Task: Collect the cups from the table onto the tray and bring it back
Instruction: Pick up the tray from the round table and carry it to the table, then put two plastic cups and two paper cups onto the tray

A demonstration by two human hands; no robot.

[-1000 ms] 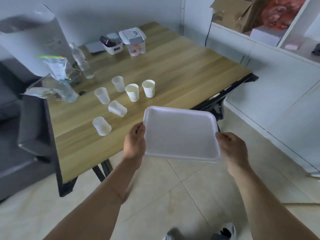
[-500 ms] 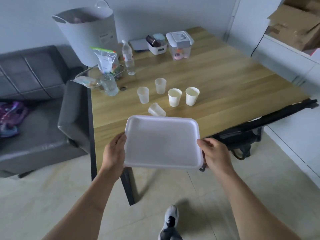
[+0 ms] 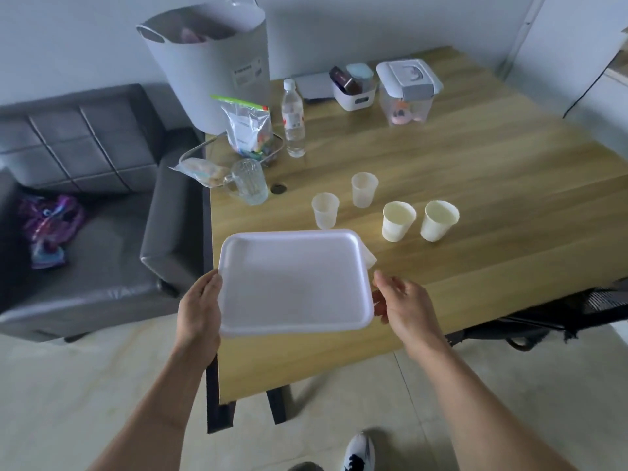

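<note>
I hold a white foam tray (image 3: 292, 283) over the near left part of the wooden table (image 3: 492, 205). My left hand (image 3: 200, 307) grips its left edge and my right hand (image 3: 404, 307) grips its right edge. Beyond the tray stand two translucent plastic cups (image 3: 325, 210) (image 3: 364, 189) and two white paper cups (image 3: 397, 220) (image 3: 438, 219), all upright. A tipped cup (image 3: 370, 263) peeks out from under the tray's right corner. The tray hides whatever else lies beneath it.
At the table's back left are a grey tub (image 3: 210, 62), a snack bag (image 3: 248, 127), a water bottle (image 3: 293, 120) and a glass mug (image 3: 248, 181). Two storage boxes (image 3: 406, 91) stand behind. A grey sofa (image 3: 91, 205) is left of the table.
The tray and both hands have moved forward over the table, and the view has come closer. The tipped cup is now mostly hidden under the tray.
</note>
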